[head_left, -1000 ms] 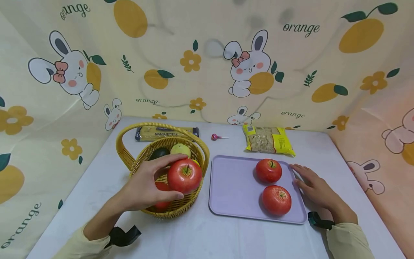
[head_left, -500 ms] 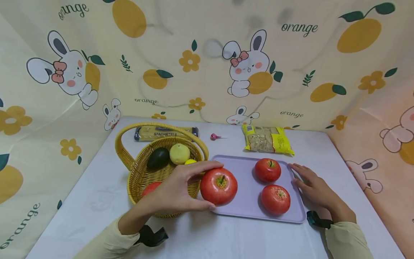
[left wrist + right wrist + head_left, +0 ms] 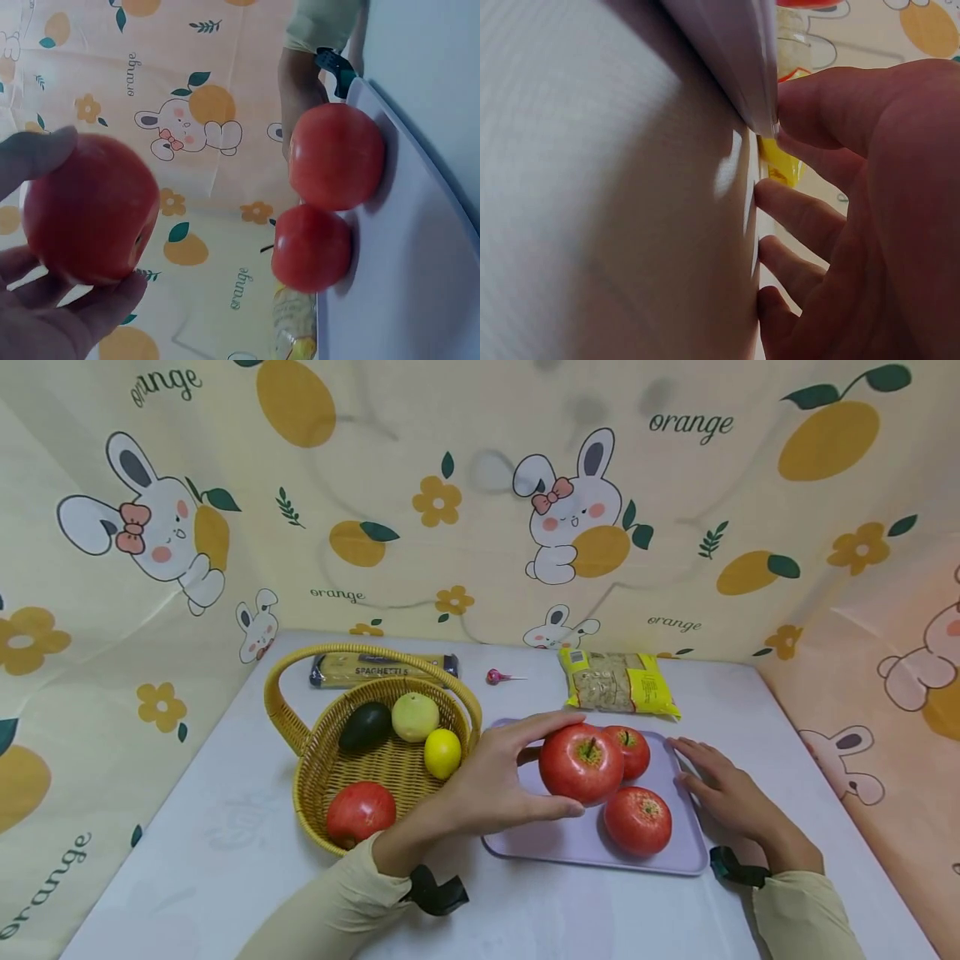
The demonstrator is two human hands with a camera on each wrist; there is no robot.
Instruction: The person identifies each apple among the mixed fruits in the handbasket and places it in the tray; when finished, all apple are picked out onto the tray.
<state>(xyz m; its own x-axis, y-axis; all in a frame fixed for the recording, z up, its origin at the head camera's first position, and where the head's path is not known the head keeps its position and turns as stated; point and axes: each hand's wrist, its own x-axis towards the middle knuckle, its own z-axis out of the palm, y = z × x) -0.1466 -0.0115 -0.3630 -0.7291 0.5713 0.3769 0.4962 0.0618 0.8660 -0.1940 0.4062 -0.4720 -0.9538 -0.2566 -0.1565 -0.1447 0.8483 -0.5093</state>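
Note:
My left hand (image 3: 495, 781) holds a red apple (image 3: 579, 767) between thumb and fingers, above the lilac tray (image 3: 525, 841). In the left wrist view this apple (image 3: 94, 210) is in the air, stem end turned to the side. Two more red apples sit on the tray's right half: a back one (image 3: 632, 752), partly covered by the held apple in the head view, and a front one (image 3: 637, 822). At the tray's right edge lies my right hand (image 3: 723, 789). Its thumb (image 3: 817, 112) touches the tray rim, and the other fingertips rest on the table.
Left of the tray stands a wicker basket (image 3: 302, 793) with a tall handle. Inside are an avocado (image 3: 365, 727), a pale green round fruit (image 3: 415, 717), a lemon (image 3: 442, 753) and a red apple (image 3: 360, 812). Behind are a spaghetti pack (image 3: 345, 670), a lollipop (image 3: 495, 677) and a yellow-and-clear bag (image 3: 618, 682).
My left hand has carried the apple rightward from over the basket to over the tray. The basket's fruit has come into fuller view. My right hand has stayed at the tray edge.

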